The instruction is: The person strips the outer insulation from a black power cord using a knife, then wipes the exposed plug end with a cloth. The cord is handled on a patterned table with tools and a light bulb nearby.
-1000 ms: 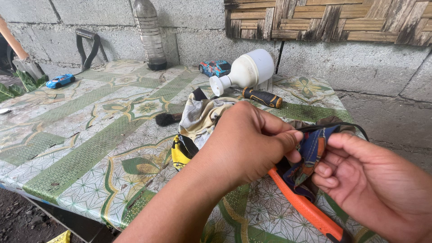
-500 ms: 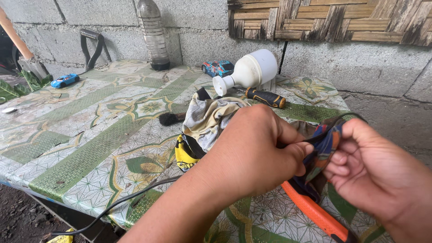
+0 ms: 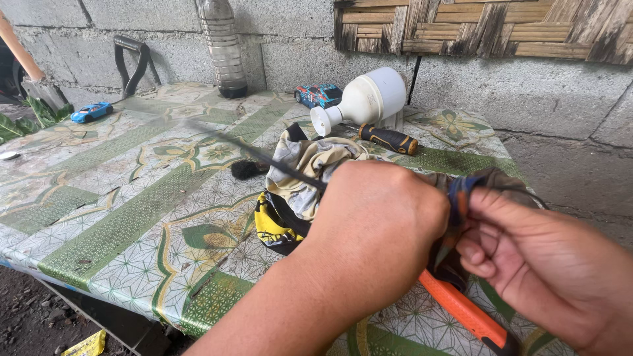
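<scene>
A thin dark rod (image 3: 264,158) ran slantwise over the patterned table (image 3: 119,217), its near end hidden inside the left hand (image 3: 379,224), which was closed in a fist around it. It looked stiff, light and slim, best gripped near the end. Beneath lay a crumpled rag (image 3: 310,165). The right hand (image 3: 527,257) pinched a dark cloth (image 3: 461,198), soft and limp, above an orange handle (image 3: 461,310).

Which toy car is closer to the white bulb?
The dark blue toy car, right beside the white bulb. The light blue toy car sits far off near the table's left end.
</scene>
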